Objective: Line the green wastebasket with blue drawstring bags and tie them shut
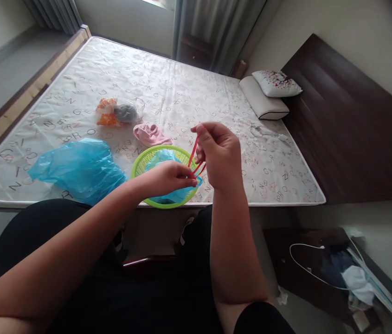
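Note:
A thin red string (193,150) runs between my two hands above a green plastic basket (142,162). My left hand (170,178) pinches its lower part, fingers closed. My right hand (220,150) is raised a little higher on the right, with thumb and forefinger closed on the string's upper end. Inside the basket lies a crumpled blue plastic bag (163,157), partly hidden under my left hand and forearm. A folded pink cloth (150,134) rests just behind the basket on the mattress.
A large blue plastic bag (77,167) spreads over the mattress (182,93) on the left. Behind it sit an orange-and-clear bag (107,113) and a grey bundle (126,112) in clear plastic. Pillows (268,99) lie by the dark headboard (349,134). A low table (293,264) holds a white cable.

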Motion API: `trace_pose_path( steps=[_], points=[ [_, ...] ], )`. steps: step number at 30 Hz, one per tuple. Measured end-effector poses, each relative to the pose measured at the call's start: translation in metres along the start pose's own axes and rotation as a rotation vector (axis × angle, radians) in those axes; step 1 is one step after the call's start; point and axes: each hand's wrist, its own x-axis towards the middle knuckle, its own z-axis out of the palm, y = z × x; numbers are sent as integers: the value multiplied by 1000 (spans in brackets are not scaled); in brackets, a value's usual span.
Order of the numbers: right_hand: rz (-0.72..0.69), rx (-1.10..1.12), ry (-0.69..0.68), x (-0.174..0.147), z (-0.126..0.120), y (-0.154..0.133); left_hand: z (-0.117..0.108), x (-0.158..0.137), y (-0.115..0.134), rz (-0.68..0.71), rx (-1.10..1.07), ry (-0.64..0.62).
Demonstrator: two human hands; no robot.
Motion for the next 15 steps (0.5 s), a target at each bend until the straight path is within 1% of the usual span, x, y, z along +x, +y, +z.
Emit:
trace_pose_path(
  steps=[2, 4, 7, 10, 12, 15],
  points=[
    [-15, -20, 101, 5, -10, 7, -5, -3, -2, -13, -118, -14],
    [-33, -55, 172, 11, -23, 16, -11, -5, -4, -31, -308, 31],
    [-35, -101, 221, 18, -37, 29, -14, -6, -7, -1, -592, 199],
    [35, -46, 306, 20, -35, 36, -12, -2, -8, 24, -782, 324],
    [86, 19, 308, 21, -30, 35, -10, 3, -8, -31, -850, 374],
    [94, 67, 193, 17, -26, 26, -10, 8, -10, -166, -904, 431]
  ],
)
